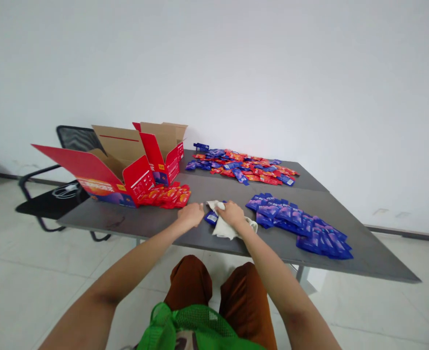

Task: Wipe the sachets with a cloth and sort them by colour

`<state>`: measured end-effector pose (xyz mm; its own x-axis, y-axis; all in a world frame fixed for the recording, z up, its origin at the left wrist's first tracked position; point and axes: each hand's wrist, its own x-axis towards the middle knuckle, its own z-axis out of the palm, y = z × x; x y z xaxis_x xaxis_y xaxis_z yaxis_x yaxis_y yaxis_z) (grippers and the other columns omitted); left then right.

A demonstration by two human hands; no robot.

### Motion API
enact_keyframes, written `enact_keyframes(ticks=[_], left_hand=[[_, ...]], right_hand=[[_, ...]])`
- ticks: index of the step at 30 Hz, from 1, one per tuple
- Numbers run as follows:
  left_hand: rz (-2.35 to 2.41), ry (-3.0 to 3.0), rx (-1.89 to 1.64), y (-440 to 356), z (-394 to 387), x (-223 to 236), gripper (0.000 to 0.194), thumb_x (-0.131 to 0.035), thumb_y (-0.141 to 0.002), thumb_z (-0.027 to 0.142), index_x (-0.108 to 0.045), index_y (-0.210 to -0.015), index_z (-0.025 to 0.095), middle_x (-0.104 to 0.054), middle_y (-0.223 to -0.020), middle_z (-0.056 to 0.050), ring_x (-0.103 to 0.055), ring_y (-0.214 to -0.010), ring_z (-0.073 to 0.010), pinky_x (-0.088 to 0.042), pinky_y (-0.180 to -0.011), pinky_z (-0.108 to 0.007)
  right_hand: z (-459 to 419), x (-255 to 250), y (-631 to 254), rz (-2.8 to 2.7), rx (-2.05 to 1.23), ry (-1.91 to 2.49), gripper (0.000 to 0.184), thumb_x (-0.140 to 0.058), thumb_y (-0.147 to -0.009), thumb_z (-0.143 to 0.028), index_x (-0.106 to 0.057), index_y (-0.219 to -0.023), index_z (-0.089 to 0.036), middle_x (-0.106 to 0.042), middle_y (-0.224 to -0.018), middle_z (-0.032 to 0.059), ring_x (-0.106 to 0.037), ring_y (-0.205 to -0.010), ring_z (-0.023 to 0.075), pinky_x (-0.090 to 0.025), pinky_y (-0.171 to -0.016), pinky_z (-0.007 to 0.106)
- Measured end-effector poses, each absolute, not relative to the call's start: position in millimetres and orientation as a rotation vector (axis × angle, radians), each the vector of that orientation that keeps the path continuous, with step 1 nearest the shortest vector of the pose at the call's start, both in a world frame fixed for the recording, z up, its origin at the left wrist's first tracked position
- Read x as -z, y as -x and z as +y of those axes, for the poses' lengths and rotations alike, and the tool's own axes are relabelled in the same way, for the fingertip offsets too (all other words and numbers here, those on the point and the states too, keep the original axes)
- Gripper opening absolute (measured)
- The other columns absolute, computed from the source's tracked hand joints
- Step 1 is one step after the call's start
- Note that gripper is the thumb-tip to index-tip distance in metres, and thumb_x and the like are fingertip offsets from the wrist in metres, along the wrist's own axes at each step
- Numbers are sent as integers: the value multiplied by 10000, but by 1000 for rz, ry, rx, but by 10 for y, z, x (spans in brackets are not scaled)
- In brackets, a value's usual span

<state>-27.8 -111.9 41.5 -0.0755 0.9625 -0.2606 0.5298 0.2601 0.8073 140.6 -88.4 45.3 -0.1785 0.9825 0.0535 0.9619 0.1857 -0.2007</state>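
My right hand [232,214] is closed on a white cloth [223,229], which lies bunched on the grey table near its front edge. Partly under the cloth is a blue packet [211,217] with a pale label. Just left of it, my left hand [191,214] is curled closed above the tabletop, and whether anything is inside its fingers is hidden. Red packets [166,195] lie in a heap beyond my left hand. To the right of my right hand, blue-purple packets [283,214] are spread in overlapping rows.
Two open red cartons, a nearer one [105,177] and a farther one [165,158], stand on the table's left side. A mixed pile of red and blue packets [245,167] covers the back. A black chair [50,199] stands at left; the wall is behind the table [374,262].
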Motion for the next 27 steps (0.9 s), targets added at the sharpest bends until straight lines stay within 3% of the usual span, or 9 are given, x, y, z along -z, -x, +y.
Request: enact_keyframes(ticks=[3,7,11,16,19,21,23,27], left_hand=[[2101,-1648,-671,156,-1260,-316,524,-402,-834,522,-523,-1077,74,-625,-963,-275,-575,-1033,-381,-411,-810,-424],[2250,-1803,-767,-1,-1309,-162,599,-425,-833,458,-387,-1259,38,-585,-988,-302,-587,-980,-413,-398,-800,-443],[2071,-1637,-1030,-79,-1210,-80,389,-362,-858,284,-472,-1158,63,-556,-955,-285,-579,-996,-402,-399,-761,-410],[2030,-1602,-1055,-142,-1222,-172,265,-363,-871,276,-545,-962,106,-569,-920,-268,-517,-1079,-415,-370,-798,-451],[2208,-1747,-956,-189,-1328,-241,292,-357,-881,266,-544,-1009,83,-562,-1008,-294,-477,-1114,-411,-320,-872,-511],[2298,-1876,-811,-233,-1388,-268,392,-455,-853,351,-512,-1112,63,-551,-1064,-293,-470,-1094,-411,-308,-891,-534],[2342,-1962,-641,-269,-1411,-283,515,-554,-791,433,-503,-1147,64,-538,-1108,-275,-466,-1076,-401,-330,-886,-522],[2390,-1966,-495,-193,-1300,-290,480,-575,-770,470,-560,-1073,99,-524,-1170,-238,-447,-1116,-378,-386,-845,-439]], right_hand=[[-792,-522,-1422,-2191,-247,1991,494,-430,-898,-513,-638,-1122,-125,-614,-1144,199,-604,-1029,246,-442,-805,296],[-883,-565,-1491,-2262,-346,1874,398,-566,-806,-541,-693,-978,-205,-692,-1011,113,-646,-937,217,-458,-733,257],[-1050,-488,-1473,-2281,-301,1782,370,-616,-756,-545,-692,-941,-233,-701,-971,76,-653,-913,221,-466,-713,261],[-1052,-562,-1490,-2115,-180,1978,354,-553,-839,-468,-690,-984,-176,-661,-1031,143,-638,-935,237,-463,-744,288],[-1158,-600,-1570,-2068,-44,1916,330,-467,-902,-396,-634,-1133,-229,-612,-1113,121,-592,-1013,214,-437,-804,286],[-1307,-586,-1608,-2080,45,1816,318,-440,-914,-381,-607,-1168,-287,-602,-1095,86,-581,-1000,200,-433,-800,282],[-1480,-550,-1619,-2119,74,1779,301,-429,-915,-386,-633,-1115,-291,-604,-1035,76,-585,-949,202,-440,-772,287],[-1777,-450,-1587,-2150,21,1923,323,-427,-913,-393,-680,-979,-204,-597,-981,118,-586,-898,224,-453,-734,309]])
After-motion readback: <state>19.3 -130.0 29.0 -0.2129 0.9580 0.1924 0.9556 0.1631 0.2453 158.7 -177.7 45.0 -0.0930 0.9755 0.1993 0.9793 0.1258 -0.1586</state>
